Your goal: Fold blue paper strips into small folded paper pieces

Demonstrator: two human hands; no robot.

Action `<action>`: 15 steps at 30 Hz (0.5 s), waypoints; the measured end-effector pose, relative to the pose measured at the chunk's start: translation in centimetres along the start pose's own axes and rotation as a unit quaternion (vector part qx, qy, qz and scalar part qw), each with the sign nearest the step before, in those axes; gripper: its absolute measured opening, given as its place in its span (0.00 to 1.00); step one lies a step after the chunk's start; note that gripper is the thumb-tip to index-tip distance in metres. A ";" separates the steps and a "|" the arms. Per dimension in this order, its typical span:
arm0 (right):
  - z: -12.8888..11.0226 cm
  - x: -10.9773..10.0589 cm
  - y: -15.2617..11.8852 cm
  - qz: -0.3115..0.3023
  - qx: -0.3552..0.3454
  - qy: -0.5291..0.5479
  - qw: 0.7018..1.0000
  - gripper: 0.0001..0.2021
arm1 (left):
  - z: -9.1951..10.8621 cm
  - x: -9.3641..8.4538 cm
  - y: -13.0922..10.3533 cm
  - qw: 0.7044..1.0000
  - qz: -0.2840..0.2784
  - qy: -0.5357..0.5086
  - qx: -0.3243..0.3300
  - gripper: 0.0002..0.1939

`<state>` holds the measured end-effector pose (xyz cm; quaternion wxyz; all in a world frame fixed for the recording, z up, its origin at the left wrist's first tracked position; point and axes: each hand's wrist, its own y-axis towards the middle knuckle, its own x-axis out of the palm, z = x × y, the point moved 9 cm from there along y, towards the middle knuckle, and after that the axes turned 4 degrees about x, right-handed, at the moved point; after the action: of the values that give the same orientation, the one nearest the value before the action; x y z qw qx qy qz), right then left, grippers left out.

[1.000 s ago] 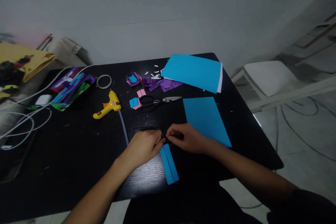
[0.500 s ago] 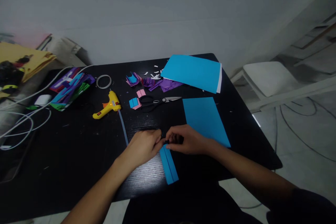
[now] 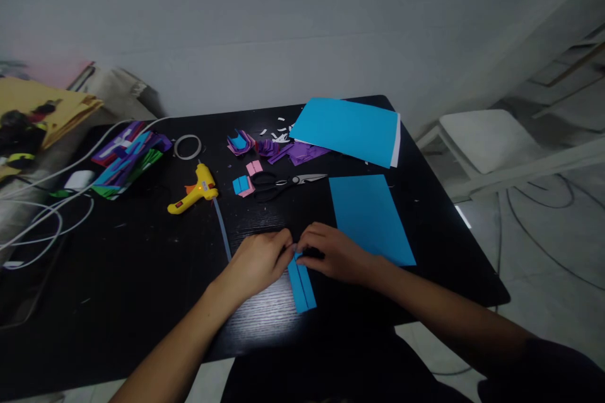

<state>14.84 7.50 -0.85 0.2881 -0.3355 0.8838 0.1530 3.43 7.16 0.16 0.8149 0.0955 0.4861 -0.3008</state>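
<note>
Blue strip [image 3: 298, 286] has its near end drawn closer; left hand's grip [image 3: 261, 262] pinches the far end, right hand's [image 3: 339, 253] curls there, hold unclear; scissors [image 3: 297, 180] lie beyond.

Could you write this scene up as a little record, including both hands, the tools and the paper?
Left hand: at the far end of the blue strip, exact grip unclear
Right hand: at that same end
Tools: yellow glue gun, black-handled scissors
Loose paper: two blue sheets, one near, one farther back
Surface: black table
</note>
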 end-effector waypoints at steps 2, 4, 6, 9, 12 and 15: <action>0.1 -0.5 0.1 0.031 0.000 -0.013 0.999 0.08 | 0.0 -0.1 0.0 1.000 0.007 -0.005 -0.002 0.08; 0.1 -0.9 0.1 0.056 -0.002 -0.018 0.998 0.07 | -0.1 -0.2 -0.1 1.000 0.009 -0.010 -0.008 0.07; 0.0 -1.1 0.2 0.066 -0.006 -0.014 0.998 0.08 | -0.2 -0.1 -0.1 1.000 0.007 -0.015 -0.013 0.07; -0.1 -1.1 0.2 0.063 -0.006 -0.009 0.998 0.10 | -0.3 -0.1 -0.2 1.000 0.004 -0.028 -0.013 0.07; 0.0 -1.1 0.1 0.070 -0.001 -0.020 0.997 0.10 | -0.3 -0.1 -0.3 0.999 0.004 -0.039 -0.016 0.08; 0.1 -1.2 0.0 0.086 -0.005 -0.033 0.996 0.10 | -0.3 -0.2 -0.3 0.998 0.004 -0.052 -0.019 0.09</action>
<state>15.62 8.17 -0.14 0.3015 -0.2542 0.8984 0.1931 2.96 7.16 0.21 0.8419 0.0659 0.4486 -0.2926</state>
